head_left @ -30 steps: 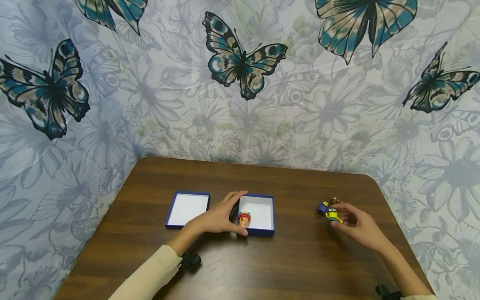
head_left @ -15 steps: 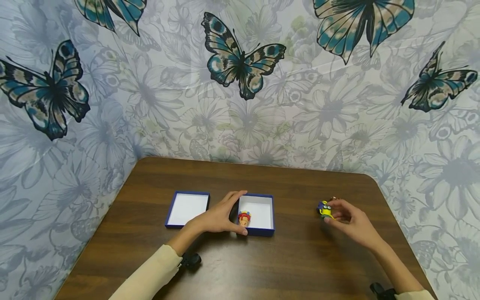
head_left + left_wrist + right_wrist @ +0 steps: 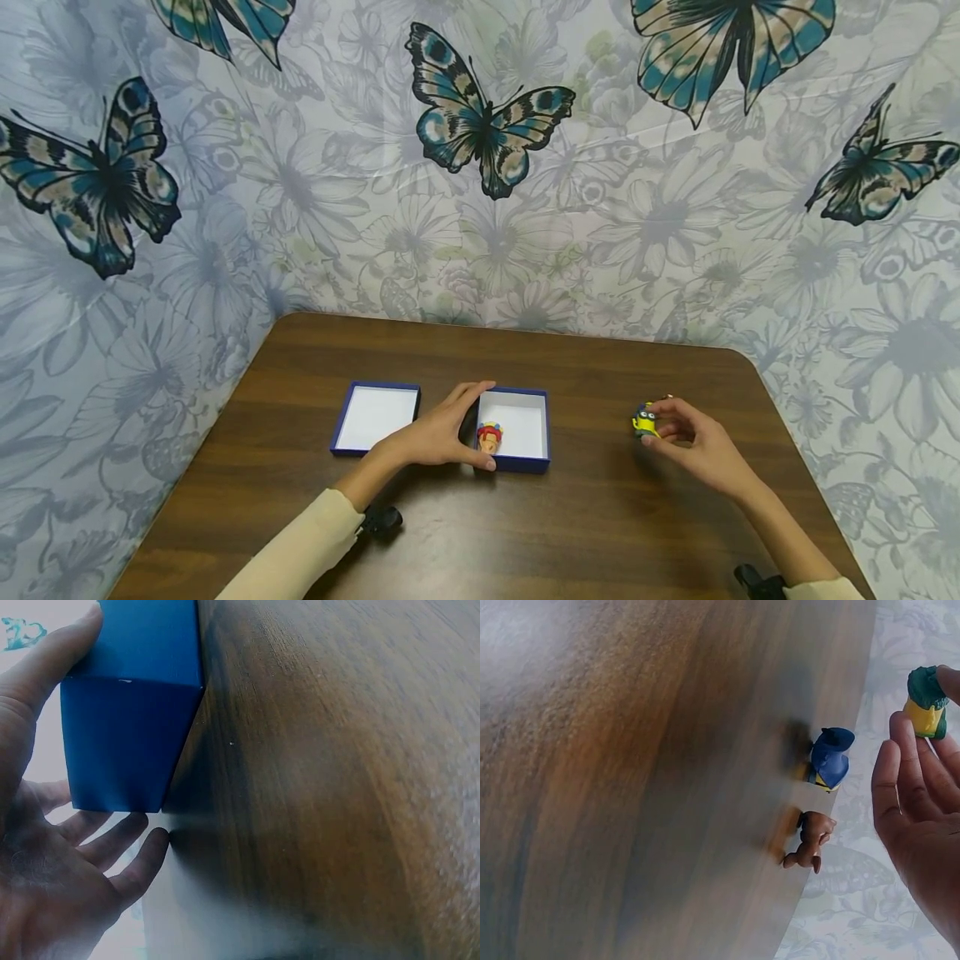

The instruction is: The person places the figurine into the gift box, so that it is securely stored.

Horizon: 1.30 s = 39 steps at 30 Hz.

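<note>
My left hand (image 3: 438, 433) grips the left side of a blue box (image 3: 528, 417) with a white inside, thumb at the near wall and fingers at the far one. In the left wrist view the box's blue outer walls (image 3: 116, 746) show between thumb and fingers. A small figurine with a red top (image 3: 489, 438) lies in the box's near left corner. Over the right of the table, my right hand (image 3: 708, 450) pinches a small yellow-and-green Minion figurine (image 3: 644, 422) between thumb and fingertips. Its green back (image 3: 928, 690) shows in the right wrist view.
Left of the box lies its blue-edged, white-lined lid (image 3: 377, 418). Two more figurines, a blue one (image 3: 831, 759) and a brown one (image 3: 810, 840), stand on the wooden table (image 3: 585, 533) beyond the right hand. A butterfly-patterned wall covering (image 3: 525, 275) rises behind the table.
My right hand has moved slightly left with the Minion figurine, away from the other figurines, which it now mostly hides in the head view. The left hand and box stay still.
</note>
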Each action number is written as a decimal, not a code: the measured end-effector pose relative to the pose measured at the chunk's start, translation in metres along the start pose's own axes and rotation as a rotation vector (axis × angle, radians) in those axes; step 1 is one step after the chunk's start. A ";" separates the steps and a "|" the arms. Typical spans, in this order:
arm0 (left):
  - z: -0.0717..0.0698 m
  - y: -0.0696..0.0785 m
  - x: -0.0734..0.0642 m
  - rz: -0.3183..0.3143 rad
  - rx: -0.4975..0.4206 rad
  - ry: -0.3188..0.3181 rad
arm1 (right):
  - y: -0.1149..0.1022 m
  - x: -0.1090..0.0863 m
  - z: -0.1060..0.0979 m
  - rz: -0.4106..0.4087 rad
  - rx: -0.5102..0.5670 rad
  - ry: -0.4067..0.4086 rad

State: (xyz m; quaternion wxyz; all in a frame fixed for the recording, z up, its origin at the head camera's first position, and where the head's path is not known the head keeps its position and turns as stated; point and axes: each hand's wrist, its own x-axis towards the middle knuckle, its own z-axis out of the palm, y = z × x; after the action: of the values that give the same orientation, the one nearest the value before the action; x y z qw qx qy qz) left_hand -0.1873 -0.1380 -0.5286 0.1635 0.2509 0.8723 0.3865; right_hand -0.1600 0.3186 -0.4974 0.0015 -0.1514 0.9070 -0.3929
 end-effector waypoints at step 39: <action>0.001 0.001 -0.001 0.005 -0.008 0.010 | -0.032 0.029 0.037 -0.141 0.033 -0.196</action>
State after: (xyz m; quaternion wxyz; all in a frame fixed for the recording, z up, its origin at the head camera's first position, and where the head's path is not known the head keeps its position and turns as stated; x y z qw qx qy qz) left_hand -0.1859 -0.1375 -0.5283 0.1589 0.2505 0.8709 0.3917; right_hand -0.1748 0.2635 -0.4961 0.0648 -0.2523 0.8831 -0.3901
